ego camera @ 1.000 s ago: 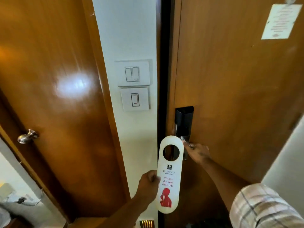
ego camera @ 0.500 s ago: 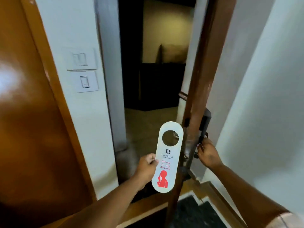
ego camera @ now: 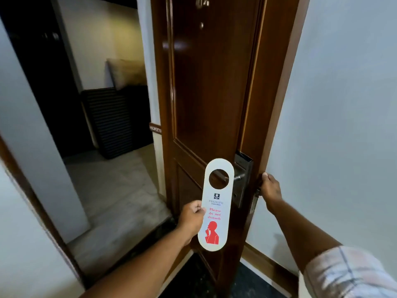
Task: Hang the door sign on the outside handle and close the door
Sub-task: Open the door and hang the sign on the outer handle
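A white door sign [ego camera: 215,214] with red "Please do not disturb" lettering and a round hole at its top is held upright in my left hand [ego camera: 191,218], which pinches its left edge. The brown wooden door [ego camera: 206,93] stands open, its outer face turned toward me. The metal lever handle [ego camera: 237,177] on a dark lock plate sits just behind the sign's hole, and the sign is not on it. My right hand [ego camera: 270,190] grips the door's edge beside the lock.
Through the open doorway a tiled corridor floor [ego camera: 116,190] and a dark striped cabinet [ego camera: 111,121] show. A white wall [ego camera: 343,125] runs close on the right; the door frame [ego camera: 32,201] and wall stand on the left. A dark threshold lies below.
The door has swung further open, so its outer face and handle now face me. My right hand has shifted from the inside handle to the door edge. The sign came up level with the outer handle.
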